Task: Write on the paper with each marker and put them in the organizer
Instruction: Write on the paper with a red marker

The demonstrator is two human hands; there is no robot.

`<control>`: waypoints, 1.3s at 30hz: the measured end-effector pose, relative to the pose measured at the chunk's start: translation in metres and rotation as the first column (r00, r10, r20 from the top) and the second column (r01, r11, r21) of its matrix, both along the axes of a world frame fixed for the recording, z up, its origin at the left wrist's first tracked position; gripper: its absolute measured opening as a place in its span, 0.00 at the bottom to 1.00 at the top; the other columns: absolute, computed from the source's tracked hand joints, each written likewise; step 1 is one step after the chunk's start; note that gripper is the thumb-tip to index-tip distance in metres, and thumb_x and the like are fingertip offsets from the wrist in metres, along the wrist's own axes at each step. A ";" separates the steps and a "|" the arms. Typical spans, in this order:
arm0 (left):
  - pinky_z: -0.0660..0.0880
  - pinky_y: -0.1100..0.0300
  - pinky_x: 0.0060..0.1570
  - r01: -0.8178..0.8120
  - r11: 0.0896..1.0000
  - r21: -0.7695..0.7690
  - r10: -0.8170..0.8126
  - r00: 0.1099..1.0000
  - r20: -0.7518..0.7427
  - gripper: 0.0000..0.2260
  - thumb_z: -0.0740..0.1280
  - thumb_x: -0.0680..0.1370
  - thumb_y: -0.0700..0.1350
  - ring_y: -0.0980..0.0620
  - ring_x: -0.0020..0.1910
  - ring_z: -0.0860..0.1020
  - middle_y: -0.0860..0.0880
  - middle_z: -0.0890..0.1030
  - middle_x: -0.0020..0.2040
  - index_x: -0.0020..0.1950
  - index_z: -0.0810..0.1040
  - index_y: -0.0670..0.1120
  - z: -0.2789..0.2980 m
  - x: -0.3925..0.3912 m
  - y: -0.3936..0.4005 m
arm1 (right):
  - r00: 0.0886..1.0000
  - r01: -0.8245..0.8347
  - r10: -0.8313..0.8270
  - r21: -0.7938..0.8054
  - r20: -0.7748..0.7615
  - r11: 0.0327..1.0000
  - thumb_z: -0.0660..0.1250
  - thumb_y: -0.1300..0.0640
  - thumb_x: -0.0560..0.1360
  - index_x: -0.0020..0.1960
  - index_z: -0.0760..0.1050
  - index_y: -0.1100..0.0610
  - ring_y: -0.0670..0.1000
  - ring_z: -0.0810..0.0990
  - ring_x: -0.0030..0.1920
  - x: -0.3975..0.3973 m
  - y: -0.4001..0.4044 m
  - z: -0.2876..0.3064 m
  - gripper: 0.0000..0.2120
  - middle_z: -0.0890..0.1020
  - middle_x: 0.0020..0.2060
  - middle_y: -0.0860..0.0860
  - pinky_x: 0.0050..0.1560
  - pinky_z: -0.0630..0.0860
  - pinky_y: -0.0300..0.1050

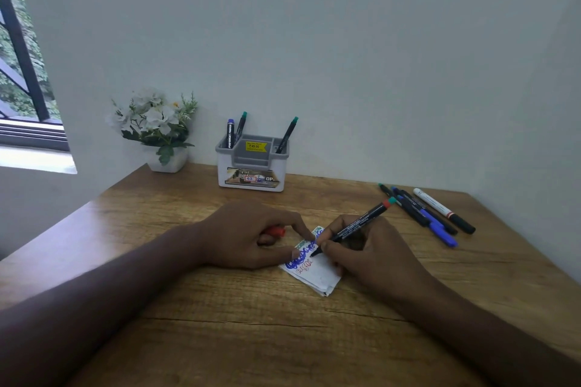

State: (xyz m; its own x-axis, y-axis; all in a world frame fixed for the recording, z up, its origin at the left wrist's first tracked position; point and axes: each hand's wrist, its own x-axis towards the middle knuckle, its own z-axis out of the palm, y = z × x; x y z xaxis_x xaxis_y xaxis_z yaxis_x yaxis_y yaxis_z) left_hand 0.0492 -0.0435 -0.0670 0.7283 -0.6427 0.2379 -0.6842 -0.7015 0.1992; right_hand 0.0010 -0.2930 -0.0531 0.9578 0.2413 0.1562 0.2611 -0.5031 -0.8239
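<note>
The right hand (364, 248) pinches a black marker (352, 226) in a writing grip, tip down on the paper (317, 273), where blue, green and red scribbles already show. The marker's long axis slants from its tip at the paper up and away toward the counter's far right, its red-and-green tail end highest. The left hand (251, 236) rests just beside it, fingertips pressing the paper's left edge flat, while its curled fingers hold a small red cap (276, 231), likely this marker's.

The move to come, as I judge it, is capping and then carrying the marker to the organizer (251, 166), which stands straight ahead of both hands against the wall, at the counter's far edge. The right hand already has the marker; the left must bring the cap to the tip first. Three markers stand in the organizer already, two in its left compartment and one (286, 134) leaning in the right.

Well to the right, near the far right corner, a cluster of loose markers (430, 214) lies waiting, nearer the right hand. A flower pot (163, 163) sits left of the organizer, clear of the path. Nothing lies between hands and organizer.
</note>
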 end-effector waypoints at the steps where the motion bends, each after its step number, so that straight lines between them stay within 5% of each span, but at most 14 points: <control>1: 0.70 0.55 0.35 0.000 1.000 0.002 0.000 1.000 0.002 0.17 0.63 0.80 0.67 0.53 0.38 0.76 0.52 0.78 0.35 0.69 0.73 0.69 0.000 0.000 0.000 | 1.000 0.004 -0.004 0.005 -0.008 1.000 0.74 0.57 0.77 0.44 0.85 0.50 0.43 0.85 0.36 0.000 0.000 0.000 0.04 0.88 0.39 0.47 0.36 0.81 0.34; 39: 0.72 0.53 0.36 0.006 1.000 0.017 -0.005 1.000 -0.018 0.18 0.63 0.80 0.67 0.52 0.38 0.77 0.52 0.77 0.34 0.70 0.72 0.69 0.003 -0.001 -0.001 | 0.997 0.052 -0.051 0.030 -0.050 0.998 0.75 0.56 0.77 0.47 0.85 0.50 0.44 0.86 0.35 0.004 -0.001 -0.003 0.02 0.88 0.39 0.48 0.37 0.82 0.36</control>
